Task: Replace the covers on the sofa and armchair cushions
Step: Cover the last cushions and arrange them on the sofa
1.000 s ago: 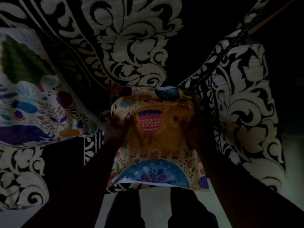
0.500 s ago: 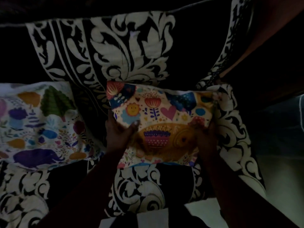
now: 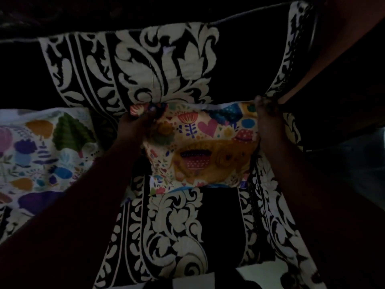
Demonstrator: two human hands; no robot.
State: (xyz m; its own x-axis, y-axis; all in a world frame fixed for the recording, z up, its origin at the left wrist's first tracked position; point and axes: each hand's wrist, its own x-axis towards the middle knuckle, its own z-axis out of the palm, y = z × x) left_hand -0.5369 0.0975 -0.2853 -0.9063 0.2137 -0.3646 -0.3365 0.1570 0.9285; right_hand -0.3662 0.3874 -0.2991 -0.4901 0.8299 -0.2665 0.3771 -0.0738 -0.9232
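Covered cushion (image 3: 200,147) is gripped at its far corners by left hand (image 3: 135,126) and right hand (image 3: 267,122), fingers curled on fabric. Judged soft, light, yielding; best held by the corners.

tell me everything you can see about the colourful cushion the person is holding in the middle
The colourful cushion is a soft, fabric-covered rectangle with a cream ground printed with a pink heart, flowers, blue shapes and a mustard-orange figure. It stands propped against the black-and-white patterned sofa back, with its lower edge on the seat. The left hand grips its upper left corner; the right hand holds its right edge. The scene is dim.
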